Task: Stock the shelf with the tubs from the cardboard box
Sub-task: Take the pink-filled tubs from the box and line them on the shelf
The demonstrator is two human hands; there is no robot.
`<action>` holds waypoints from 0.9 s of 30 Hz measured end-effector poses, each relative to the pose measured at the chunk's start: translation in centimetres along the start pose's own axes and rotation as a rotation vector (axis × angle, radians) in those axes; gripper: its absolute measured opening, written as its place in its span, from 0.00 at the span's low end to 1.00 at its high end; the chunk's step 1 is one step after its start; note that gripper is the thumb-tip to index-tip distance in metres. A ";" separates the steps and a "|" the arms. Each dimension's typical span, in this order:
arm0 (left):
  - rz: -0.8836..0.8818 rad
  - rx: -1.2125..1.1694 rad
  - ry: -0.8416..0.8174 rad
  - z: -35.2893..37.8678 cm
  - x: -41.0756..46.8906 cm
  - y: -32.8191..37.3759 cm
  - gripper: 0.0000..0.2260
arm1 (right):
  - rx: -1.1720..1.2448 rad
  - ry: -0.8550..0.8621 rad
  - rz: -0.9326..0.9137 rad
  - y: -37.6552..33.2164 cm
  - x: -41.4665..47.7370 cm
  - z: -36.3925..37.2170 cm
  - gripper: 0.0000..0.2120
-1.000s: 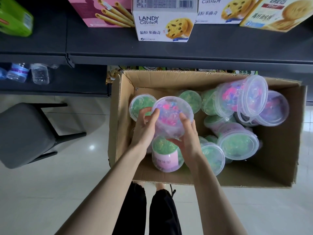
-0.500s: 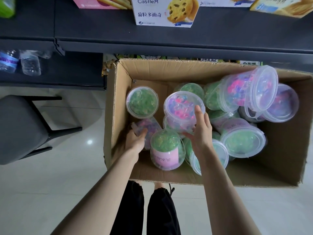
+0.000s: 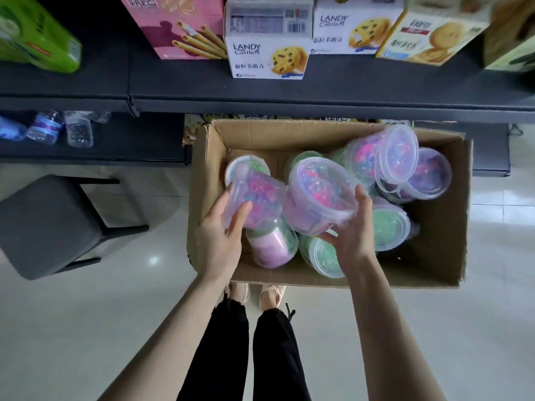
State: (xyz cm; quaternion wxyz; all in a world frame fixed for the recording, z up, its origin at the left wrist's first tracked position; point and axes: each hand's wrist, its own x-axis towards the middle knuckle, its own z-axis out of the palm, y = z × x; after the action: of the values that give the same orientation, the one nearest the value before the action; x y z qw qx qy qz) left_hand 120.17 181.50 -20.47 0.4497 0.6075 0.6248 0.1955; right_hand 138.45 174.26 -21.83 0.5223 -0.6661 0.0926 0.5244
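shelf (image 3: 318, 91) dark, across 12 o'clock, cookie cartons (image 3: 266, 57) on it. box (image 3: 440, 227) open on the floor below it, centre toward 3 o'clock, green and pink tubs (image 3: 389, 224) piled inside. stool (image 3: 43, 224) at 9 o'clock. left tub (image 3: 257, 198), pink, on its side over the pile, just beside right tub (image 3: 318, 195) at its 9 o'clock. left hand (image 3: 223, 235) curls round left tub, thumb on its wall. right hand (image 3: 351, 235) grips right tub from 5 o'clock, fingers at the rim.

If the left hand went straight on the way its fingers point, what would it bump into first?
Probably the green tub in the far corner of the box, right behind the pink tub that the left hand holds. Depth is hard to judge; it may pass above.
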 end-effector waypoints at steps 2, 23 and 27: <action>0.038 -0.073 0.011 -2.1 -1.4 3.3 0.16 | 0.016 -0.036 -0.027 -2.0 -2.7 -0.1 0.25; 0.890 -0.457 0.260 -22.0 -10.8 37.4 0.15 | -0.014 -0.607 -0.762 -33.1 -33.4 4.1 0.22; 1.043 -0.329 0.392 -25.1 -9.1 42.2 0.11 | 0.000 -0.505 -0.892 -38.8 -36.6 6.1 0.27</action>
State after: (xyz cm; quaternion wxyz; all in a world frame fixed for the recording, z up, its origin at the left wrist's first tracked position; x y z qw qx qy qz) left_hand 123.44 188.42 28.83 0.2586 0.7096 0.2757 0.5946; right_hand 144.94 180.56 31.03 0.7014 -0.4933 -0.3294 0.3951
